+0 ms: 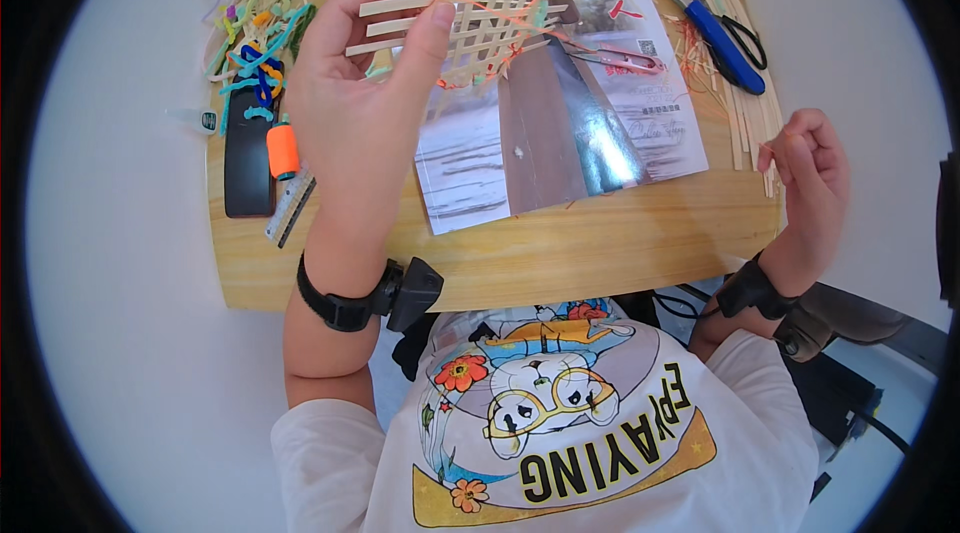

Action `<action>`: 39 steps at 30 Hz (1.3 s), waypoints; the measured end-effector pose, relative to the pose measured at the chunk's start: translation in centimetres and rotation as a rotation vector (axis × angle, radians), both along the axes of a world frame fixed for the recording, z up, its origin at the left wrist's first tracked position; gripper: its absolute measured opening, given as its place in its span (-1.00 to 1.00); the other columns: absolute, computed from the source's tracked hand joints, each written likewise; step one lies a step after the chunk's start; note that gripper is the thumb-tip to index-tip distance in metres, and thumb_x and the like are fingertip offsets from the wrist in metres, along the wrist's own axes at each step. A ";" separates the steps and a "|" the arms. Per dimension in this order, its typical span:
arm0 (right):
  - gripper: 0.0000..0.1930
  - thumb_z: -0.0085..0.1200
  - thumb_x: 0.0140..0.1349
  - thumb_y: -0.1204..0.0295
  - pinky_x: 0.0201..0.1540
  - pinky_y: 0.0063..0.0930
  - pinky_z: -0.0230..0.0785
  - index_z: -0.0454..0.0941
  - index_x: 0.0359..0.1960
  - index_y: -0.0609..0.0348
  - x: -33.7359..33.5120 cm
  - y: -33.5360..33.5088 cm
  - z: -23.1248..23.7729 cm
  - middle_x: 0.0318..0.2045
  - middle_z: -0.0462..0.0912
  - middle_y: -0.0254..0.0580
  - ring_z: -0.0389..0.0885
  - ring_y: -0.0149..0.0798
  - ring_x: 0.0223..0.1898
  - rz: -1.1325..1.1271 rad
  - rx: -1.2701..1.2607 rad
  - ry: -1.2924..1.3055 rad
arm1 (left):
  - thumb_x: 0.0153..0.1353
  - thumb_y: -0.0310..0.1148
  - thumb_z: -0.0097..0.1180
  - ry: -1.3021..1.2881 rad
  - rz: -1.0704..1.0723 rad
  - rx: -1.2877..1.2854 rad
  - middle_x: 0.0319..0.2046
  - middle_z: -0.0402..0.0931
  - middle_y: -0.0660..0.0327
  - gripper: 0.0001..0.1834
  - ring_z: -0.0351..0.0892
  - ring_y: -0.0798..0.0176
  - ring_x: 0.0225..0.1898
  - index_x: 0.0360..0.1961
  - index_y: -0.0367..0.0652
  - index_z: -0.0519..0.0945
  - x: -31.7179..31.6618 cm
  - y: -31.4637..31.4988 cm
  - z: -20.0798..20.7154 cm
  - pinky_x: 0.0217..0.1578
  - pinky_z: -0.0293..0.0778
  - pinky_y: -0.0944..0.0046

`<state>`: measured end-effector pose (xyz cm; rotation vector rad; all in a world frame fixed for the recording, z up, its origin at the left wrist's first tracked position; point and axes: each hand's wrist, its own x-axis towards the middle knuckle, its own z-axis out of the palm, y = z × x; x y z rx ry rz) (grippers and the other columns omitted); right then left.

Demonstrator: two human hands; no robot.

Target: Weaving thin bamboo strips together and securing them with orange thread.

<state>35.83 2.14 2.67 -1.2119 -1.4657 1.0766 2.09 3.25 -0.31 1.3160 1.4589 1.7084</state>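
My left hand point(375, 73) grips the left side of a woven lattice of pale bamboo strips point(490, 28), thumb on top, fingers behind. Red and orange thread is tied along the lattice's edges, and loose strip ends stick out at its left. The weave is held over a glossy magazine point(545, 153) lying on the wooden table. Off the table's right edge my right hand point(812, 163) is raised, its fingertips pinched together. A faint orange bit shows at the fingertips; what they hold is too small to make out. A pair of pink-handled thread snips point(625, 58) appears just right of the lattice.
Blue-handled pliers point(725, 43) lie at the right over long bamboo strips point(740, 123) and tangled orange thread. At the left are colourful pipe cleaners point(265, 23), a black phone-like slab point(248, 158), an orange cylinder point(284, 151) and a ruler point(292, 208). The wooden table's point(480, 278) front edge faces me.
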 end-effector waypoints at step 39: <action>-0.88 0.09 0.20 0.56 -0.37 -0.74 0.36 0.46 -0.24 0.30 -16.8 1.4 -1.0 -0.42 0.59 -0.34 0.55 -0.56 -0.42 0.215 0.173 0.019 | 0.02 -0.55 0.28 0.224 -0.079 0.163 -0.35 0.61 0.25 -0.81 0.52 0.47 -0.36 -0.28 -0.25 0.60 1.7 -1.3 -1.1 -0.33 0.42 0.48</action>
